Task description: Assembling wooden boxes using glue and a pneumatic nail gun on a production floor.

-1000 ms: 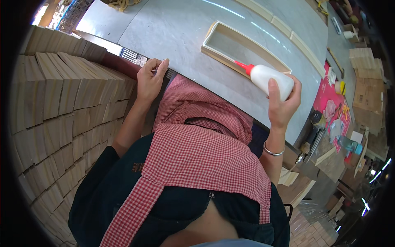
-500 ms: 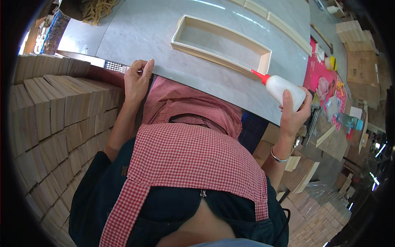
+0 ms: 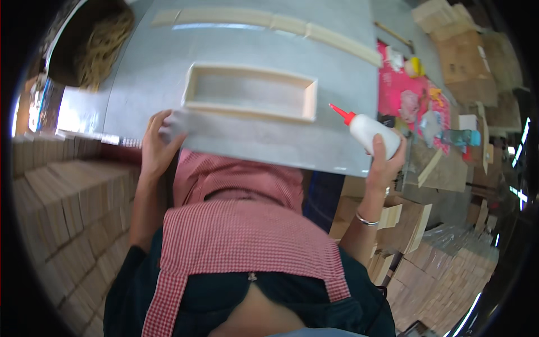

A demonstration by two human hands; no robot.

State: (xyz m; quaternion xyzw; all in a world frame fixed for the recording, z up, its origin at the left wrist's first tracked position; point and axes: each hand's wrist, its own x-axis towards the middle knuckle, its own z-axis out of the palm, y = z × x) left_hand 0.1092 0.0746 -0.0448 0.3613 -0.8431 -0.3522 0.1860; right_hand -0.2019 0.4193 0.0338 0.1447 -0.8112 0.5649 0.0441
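My right hand clamps a smooth white bottle, red nozzle now clear of the rectangular wooden frame; left hand: fingers apart.

i can't read any words or numbers from here: none on the white bottle at the right, and the brown cardboard at the far right is too blurred to tell.

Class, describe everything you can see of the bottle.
The bottle has a white, plastic-looking body and a red cap tapering to a slim nozzle. The right hand grips it near its base. It slants over the table, tip pointing left and forward, apart from the frame. Its contents don't show.
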